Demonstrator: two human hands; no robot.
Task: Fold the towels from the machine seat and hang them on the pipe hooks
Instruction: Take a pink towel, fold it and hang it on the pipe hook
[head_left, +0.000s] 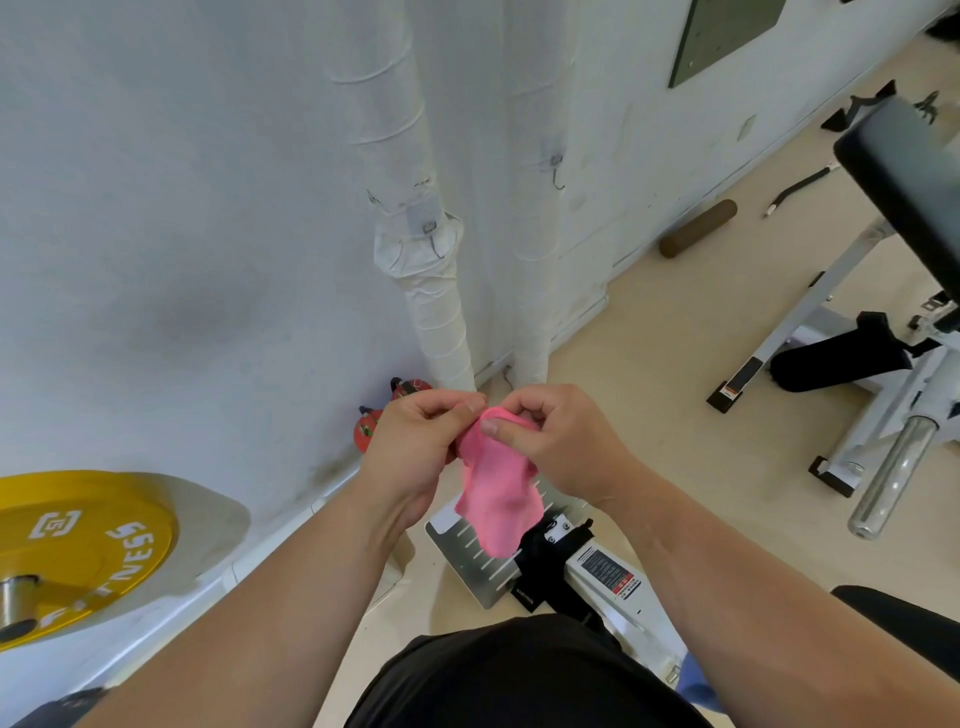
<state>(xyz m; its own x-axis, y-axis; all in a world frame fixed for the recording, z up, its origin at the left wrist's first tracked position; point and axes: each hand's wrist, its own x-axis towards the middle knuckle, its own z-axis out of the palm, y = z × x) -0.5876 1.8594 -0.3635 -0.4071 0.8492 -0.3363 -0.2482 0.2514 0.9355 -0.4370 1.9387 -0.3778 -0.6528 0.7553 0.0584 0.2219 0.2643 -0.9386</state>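
Between the left grip (415, 441) and the right grip (563, 441) hangs the pink towel (498, 488), held in the air at its bunched top edge; each grip is clamped on that edge, thumb pressed against curled fingers, and the two almost touch; the rest of the cloth droops below them, loose and narrow.

By my reading the folding step is near its end, or the top edge is being gathered for hanging; how many layers the cloth now has I cannot tell. Above and beyond the grips stand two wrapped pipes; the left pipe hook (435, 241) sits nearer, the right pipe hook (557, 174) higher and further off; both look bare. The next move would call for raising the gathered edge well up and forward, then opening a small loop or fold of cloth to slip over a thin wire hook; one grip would need to steady the cloth while the other guides it.

Below the grips the towel hides part of a slotted metal footplate (470, 558); the fingertips behind the cloth are out of sight; the machine seat, and any towels left on it, cannot be made out; left of the grips a yellow weight plate (88, 540) is cut off by the edge.
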